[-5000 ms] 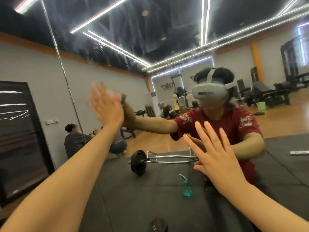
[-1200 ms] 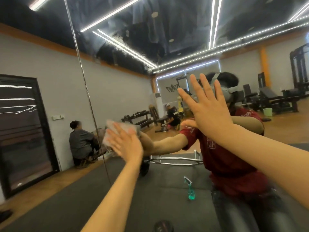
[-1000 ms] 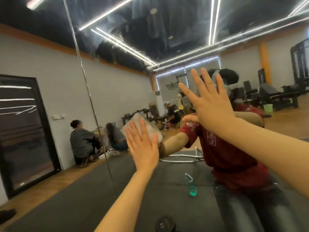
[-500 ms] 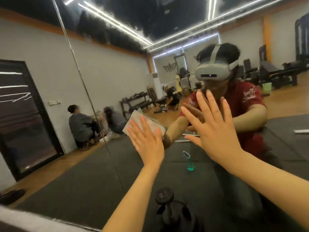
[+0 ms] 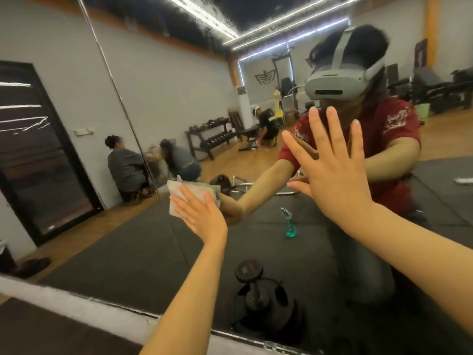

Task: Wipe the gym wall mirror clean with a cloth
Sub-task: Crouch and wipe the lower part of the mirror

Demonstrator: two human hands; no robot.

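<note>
Pressing one white cloth [image 5: 184, 194] flat on the mirror [image 5: 128, 239], left hand [image 5: 202, 217] open-fingered; right hand [image 5: 332, 172] splayed, holding nothing.

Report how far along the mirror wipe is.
Done: cannot tell; no wiped patch stands out. In hand: the left hand presses the cloth flat on the mirror, low down, while the right hand braces open against the glass. Left: hazy speckling along the top.
</note>
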